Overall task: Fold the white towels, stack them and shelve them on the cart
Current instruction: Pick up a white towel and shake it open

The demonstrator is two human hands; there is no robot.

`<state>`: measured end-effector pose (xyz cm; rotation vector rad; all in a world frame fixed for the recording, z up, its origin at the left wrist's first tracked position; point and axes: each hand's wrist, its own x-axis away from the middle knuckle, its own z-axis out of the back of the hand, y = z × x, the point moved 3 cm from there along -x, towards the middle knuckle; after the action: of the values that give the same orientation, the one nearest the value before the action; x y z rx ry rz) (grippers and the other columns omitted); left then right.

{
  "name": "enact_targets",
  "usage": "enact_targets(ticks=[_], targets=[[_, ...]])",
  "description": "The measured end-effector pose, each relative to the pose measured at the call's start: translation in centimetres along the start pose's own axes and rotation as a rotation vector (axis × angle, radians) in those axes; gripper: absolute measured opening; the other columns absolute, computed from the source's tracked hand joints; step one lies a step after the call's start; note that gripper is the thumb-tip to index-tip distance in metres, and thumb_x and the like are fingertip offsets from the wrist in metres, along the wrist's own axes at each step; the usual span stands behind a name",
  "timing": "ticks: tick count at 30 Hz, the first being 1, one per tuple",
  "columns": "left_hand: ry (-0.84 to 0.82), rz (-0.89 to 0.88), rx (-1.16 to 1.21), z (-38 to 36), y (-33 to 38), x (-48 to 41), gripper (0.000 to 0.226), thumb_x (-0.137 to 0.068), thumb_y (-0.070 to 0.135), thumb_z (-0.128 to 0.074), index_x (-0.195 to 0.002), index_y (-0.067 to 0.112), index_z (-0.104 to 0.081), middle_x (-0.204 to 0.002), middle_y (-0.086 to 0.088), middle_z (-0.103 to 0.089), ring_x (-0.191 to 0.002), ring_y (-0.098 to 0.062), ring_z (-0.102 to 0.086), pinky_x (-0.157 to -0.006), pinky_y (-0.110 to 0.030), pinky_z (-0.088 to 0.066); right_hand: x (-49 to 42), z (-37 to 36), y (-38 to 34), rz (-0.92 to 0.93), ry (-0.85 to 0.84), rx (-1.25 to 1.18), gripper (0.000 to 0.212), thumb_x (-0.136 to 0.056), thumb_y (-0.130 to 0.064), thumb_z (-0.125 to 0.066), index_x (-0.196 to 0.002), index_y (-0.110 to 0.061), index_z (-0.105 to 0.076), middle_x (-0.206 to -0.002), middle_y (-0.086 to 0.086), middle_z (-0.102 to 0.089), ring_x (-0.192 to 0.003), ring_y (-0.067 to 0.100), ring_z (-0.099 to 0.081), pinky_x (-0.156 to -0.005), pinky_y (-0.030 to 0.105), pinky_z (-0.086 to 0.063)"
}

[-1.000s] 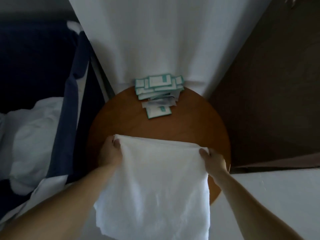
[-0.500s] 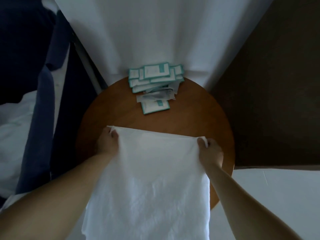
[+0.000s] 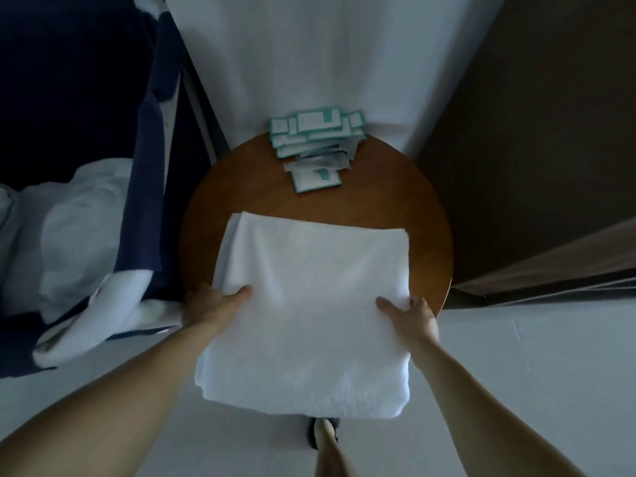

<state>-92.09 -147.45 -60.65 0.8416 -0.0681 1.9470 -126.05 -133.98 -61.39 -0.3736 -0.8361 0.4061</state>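
Head view: our white towel (image 3: pixel 309 304) lies folded, its far half on the round table (image 3: pixel 425 218) and its near half overhanging the rim toward us, long axis running away from us. Left hand (image 3: pixel 210 304) and right hand (image 3: pixel 414 316) sit midway along the sides, equally near, each grip clamped on an edge with the thumb on top. Bare wood separates the far fold from the packets (image 3: pixel 315 146); the blue linen bag (image 3: pixel 148 187) crowds the left.
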Motion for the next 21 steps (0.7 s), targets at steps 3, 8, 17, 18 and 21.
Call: enact_targets(ticks=[3,8,17,18,21], targets=[[-0.067,0.009,0.140,-0.3,-0.2,0.2,0.085,-0.069,0.061,-0.080,-0.125,0.002,-0.054,-0.120,-0.015,-0.062,-0.106,-0.038,-0.062,-0.087,-0.040,-0.053,0.7,-0.6,0.5,0.003,-0.010,0.035,0.071,-0.073,-0.061,-0.073,-0.121,-0.015,-0.048,-0.110,0.006,-0.063,-0.096,0.032,-0.064,-0.081,0.042,-0.055],[-0.175,-0.052,0.362,-1.1,1.3,0.7,0.050,-0.080,0.045,-0.078,-0.115,0.011,-0.066,-0.108,-0.008,-0.069,-0.092,-0.030,-0.067,-0.088,-0.044,-0.055,0.2,1.0,-1.8,0.160,0.011,-0.083,0.044,-0.091,-0.035,-0.067,-0.125,-0.015,-0.047,-0.107,0.003,-0.060,-0.087,0.026,-0.059,-0.074,0.037,-0.051],[-0.090,-0.198,0.609,-0.5,8.5,-3.1,0.052,-0.092,0.039,-0.067,-0.135,0.013,-0.052,-0.120,-0.009,-0.064,-0.106,-0.030,-0.062,-0.085,-0.036,-0.048,-8.0,3.8,-8.8,0.221,-0.022,-0.119,0.055,-0.091,-0.039,-0.066,-0.139,-0.020,-0.046,-0.127,0.005,-0.061,-0.110,0.030,-0.059,-0.098,0.050,-0.049],[-0.077,-0.152,0.566,-0.7,8.4,-3.9,0.057,-0.090,0.041,-0.068,-0.136,0.011,-0.050,-0.124,-0.011,-0.062,-0.108,-0.032,-0.061,-0.086,-0.038,-0.047,-8.7,3.4,-8.5,0.186,-0.029,-0.114,0.054,-0.092,-0.037,-0.065,-0.139,-0.018,-0.047,-0.128,0.008,-0.060,-0.110,0.032,-0.059,-0.099,0.049,-0.048],[-0.021,-0.038,0.406,-1.5,7.9,-5.0,0.073,-0.084,0.051,-0.071,-0.136,0.008,-0.043,-0.130,-0.015,-0.057,-0.111,-0.036,-0.059,-0.092,-0.044,-0.049,-9.6,2.5,-7.3,0.116,-0.005,-0.092,0.056,-0.093,-0.040,-0.063,-0.140,-0.015,-0.046,-0.129,0.010,-0.060,-0.107,0.033,-0.059,-0.089,0.038,-0.046]])
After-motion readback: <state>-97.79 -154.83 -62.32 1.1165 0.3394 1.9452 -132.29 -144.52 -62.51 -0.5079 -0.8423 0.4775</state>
